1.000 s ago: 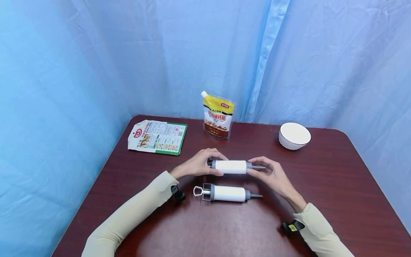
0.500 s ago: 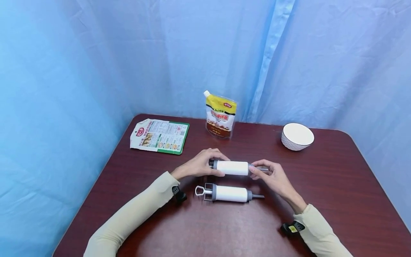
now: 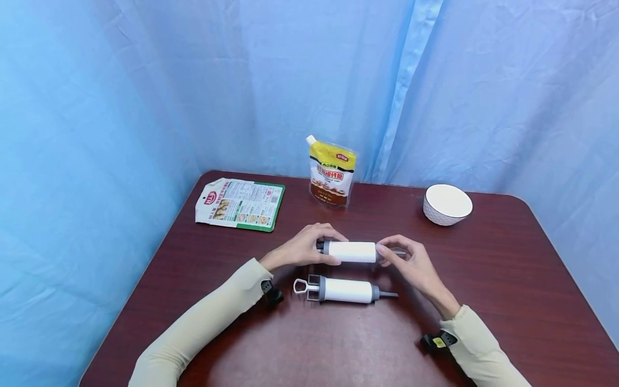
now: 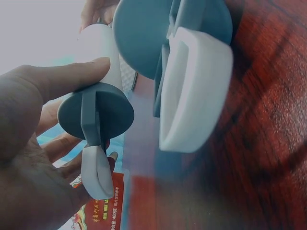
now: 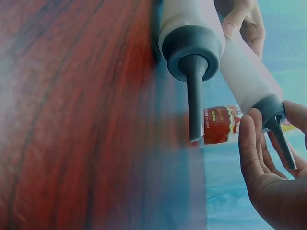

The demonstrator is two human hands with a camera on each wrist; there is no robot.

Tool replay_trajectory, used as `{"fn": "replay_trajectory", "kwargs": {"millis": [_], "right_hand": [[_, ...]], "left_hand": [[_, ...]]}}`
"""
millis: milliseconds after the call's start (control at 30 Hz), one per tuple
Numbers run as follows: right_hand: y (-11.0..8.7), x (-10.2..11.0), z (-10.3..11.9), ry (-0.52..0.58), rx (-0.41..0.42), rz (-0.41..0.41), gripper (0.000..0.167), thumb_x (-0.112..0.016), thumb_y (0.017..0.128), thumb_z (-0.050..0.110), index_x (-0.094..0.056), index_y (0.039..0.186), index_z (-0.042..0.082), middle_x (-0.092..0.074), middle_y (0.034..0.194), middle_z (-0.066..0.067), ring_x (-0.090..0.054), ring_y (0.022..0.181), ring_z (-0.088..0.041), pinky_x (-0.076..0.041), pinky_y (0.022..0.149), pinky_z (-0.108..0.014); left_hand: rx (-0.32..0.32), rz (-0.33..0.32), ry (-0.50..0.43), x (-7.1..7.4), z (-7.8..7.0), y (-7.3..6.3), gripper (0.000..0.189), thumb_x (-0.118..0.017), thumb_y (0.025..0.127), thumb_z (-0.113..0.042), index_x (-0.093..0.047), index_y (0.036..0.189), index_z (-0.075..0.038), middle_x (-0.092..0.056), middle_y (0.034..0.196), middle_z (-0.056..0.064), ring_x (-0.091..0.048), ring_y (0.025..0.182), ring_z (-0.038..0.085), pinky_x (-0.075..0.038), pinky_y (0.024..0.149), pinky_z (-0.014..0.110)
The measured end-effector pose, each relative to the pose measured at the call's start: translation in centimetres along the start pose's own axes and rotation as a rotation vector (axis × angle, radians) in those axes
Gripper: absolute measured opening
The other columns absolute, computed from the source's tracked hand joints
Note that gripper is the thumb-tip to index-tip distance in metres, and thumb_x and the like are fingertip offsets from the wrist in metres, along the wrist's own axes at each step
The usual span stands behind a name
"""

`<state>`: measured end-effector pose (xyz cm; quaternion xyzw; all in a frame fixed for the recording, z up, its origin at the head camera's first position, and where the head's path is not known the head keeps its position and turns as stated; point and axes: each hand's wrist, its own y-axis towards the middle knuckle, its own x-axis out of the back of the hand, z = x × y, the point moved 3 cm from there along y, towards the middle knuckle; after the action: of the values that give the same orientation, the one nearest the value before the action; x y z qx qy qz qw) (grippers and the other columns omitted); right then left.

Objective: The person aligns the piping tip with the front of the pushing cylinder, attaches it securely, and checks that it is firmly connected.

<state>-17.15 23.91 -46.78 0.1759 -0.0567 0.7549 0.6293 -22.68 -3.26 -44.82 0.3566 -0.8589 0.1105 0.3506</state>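
Note:
My left hand (image 3: 306, 247) grips the handle end of a white-barrelled decorating syringe (image 3: 351, 251), its thumb by the round grey flange (image 4: 96, 112) in the left wrist view. At the other end, my right hand (image 3: 415, 266) pinches the grey nozzle cap (image 5: 269, 106) between thumb and fingers. The thin grey nozzle (image 5: 282, 143) points out past those fingers. Nearer my body lies a second, matching syringe (image 3: 348, 290), untouched on the table, with its white loop handle (image 3: 300, 286) to the left and its nozzle to the right.
Behind the hands, a yellow, white and brown spouted pouch (image 3: 331, 174) stands upright. A flat green-and-white packet (image 3: 240, 204) lies at the back left of the dark wooden table (image 3: 309, 344). Toward the back right sits a white bowl (image 3: 447, 205). Blue curtains (image 3: 309, 80) hang behind.
My right thumb and fingers have shifted their hold around the nozzle cap, the thumb now higher on it. The left hand keeps its grip, and the second syringe lies as before.

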Motion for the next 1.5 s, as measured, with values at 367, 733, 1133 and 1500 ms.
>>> {"fn": "replay_trajectory", "kwargs": {"millis": [367, 733, 1133, 1500], "right_hand": [[0.21, -0.19, -0.03, -0.031, -0.027, -0.027, 0.023, -0.066, 0.104, 0.023, -0.070, 0.116, 0.004, -0.073, 0.110, -0.013, -0.076, 0.078, -0.020, -0.063, 0.072, -0.038], [-0.30, -0.12, 0.60, 0.014, 0.012, 0.041, 0.028, -0.070, 0.101, 0.015, -0.066, 0.125, 0.002, -0.069, 0.120, -0.014, -0.078, 0.091, -0.030, -0.063, 0.079, -0.034], [-0.57, 0.21, 0.53, 0.001, -0.020, 0.068, 0.033, -0.071, 0.100, 0.016, -0.064, 0.131, 0.004, -0.065, 0.128, -0.020, -0.076, 0.098, -0.027, -0.063, 0.083, -0.035], [-0.29, 0.11, 0.36, -0.063, 0.008, 0.035, 0.027, -0.065, 0.104, 0.021, -0.068, 0.127, 0.006, -0.069, 0.127, -0.017, -0.073, 0.096, -0.005, -0.063, 0.077, -0.038]], "left_hand": [[0.024, 0.011, 0.003, -0.23, 0.12, -0.20, 0.049, -0.086, 0.087, -0.033, -0.071, 0.133, -0.027, -0.070, 0.120, -0.005, -0.057, 0.112, 0.011, -0.044, 0.099, 0.036], [0.017, -0.027, -0.014, 0.21, 0.31, -0.35, 0.048, -0.087, 0.085, -0.032, -0.074, 0.130, -0.026, -0.071, 0.117, -0.005, -0.057, 0.106, 0.010, -0.043, 0.093, 0.034], [0.002, -0.036, 0.000, 0.40, 0.25, -0.20, 0.048, -0.088, 0.085, -0.032, -0.074, 0.130, -0.026, -0.071, 0.117, -0.005, -0.057, 0.106, 0.010, -0.043, 0.093, 0.035], [0.009, -0.001, -0.016, 0.10, 0.17, -0.47, 0.050, -0.086, 0.087, -0.033, -0.071, 0.134, -0.026, -0.070, 0.120, -0.005, -0.057, 0.112, 0.010, -0.045, 0.097, 0.036]]}}
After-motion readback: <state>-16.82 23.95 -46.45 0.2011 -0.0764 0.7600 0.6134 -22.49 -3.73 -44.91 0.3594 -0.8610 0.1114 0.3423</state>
